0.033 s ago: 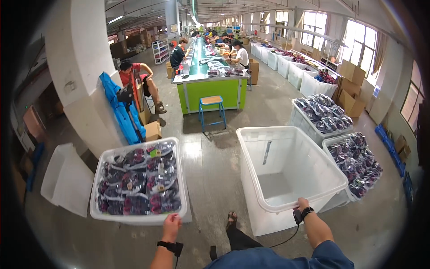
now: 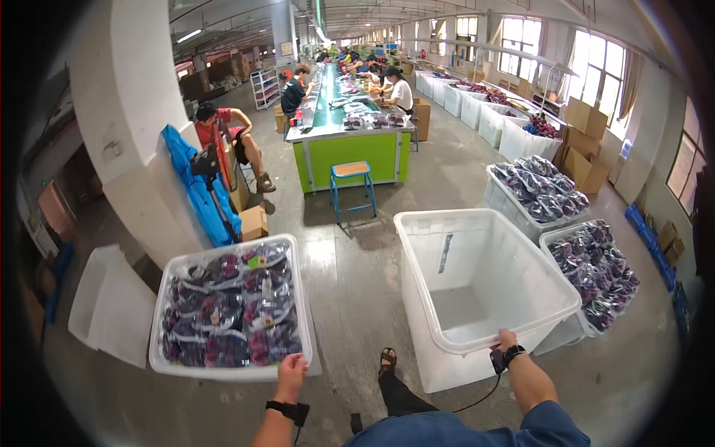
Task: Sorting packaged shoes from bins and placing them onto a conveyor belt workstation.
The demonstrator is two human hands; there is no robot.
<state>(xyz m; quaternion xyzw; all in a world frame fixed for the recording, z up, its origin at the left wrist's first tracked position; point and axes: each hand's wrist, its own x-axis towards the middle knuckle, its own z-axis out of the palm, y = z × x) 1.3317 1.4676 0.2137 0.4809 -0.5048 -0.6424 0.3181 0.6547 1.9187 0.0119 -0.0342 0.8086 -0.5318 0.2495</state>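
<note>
My right hand (image 2: 506, 343) is closed over the near rim of a large white plastic bin (image 2: 488, 343). That bin stands upright with nothing inside except a dark strip on its far wall. At left is another white bin (image 2: 158, 328), filled with dark and pink shoes (image 2: 223, 307) in clear plastic bags. My left hand (image 2: 291, 372) is at that bin's near right corner, its fingers curled together with nothing visible in them. Whether it touches the rim I cannot tell. Both wrists wear black bands, and a cable hangs from each.
Two bins of bagged shoes (image 2: 538, 190) stand at right. An empty-looking white bin (image 2: 112, 305) leans at far left by a pillar (image 2: 141, 149). Ahead are a blue stool (image 2: 351, 173), a green-fronted conveyor table (image 2: 350, 164) with people alongside, and a seated person (image 2: 238, 134).
My left hand sits slightly farther right and higher, close to the filled bin's corner. The right hand stays on the empty bin's rim, and the view has shifted a little.
</note>
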